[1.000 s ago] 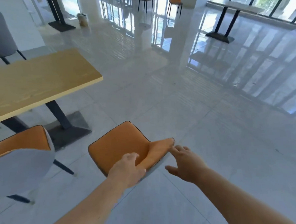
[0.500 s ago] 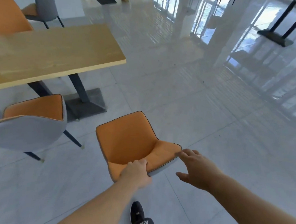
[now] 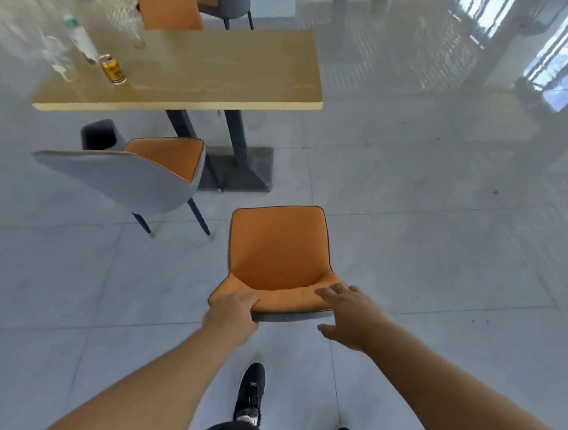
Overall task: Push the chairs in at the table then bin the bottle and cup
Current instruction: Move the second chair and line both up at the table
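here, dark bin [image 3: 100,135] beside table [image 3: 234,81]

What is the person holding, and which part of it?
The left hand grips the top edge of the orange chair backrest. The right hand is open, fingers just touching that same edge.

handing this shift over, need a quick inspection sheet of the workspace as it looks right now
surface: wooden table on dark legs, pale tiled floor around it
job's things: near chair stands back from the table, seat facing it; second chair to its left, also not pushed in; blurred clear bottle on the table's far left; cup cannot be told apart in the blur
clutter: yellow can beside the bottle
grippers: left hand grips the near chair's backrest top; right hand open, fingers just reaching that edge
cables: nothing seen
surroundings: dark bin under the table's left end; more chairs on the far side; bright windows at right
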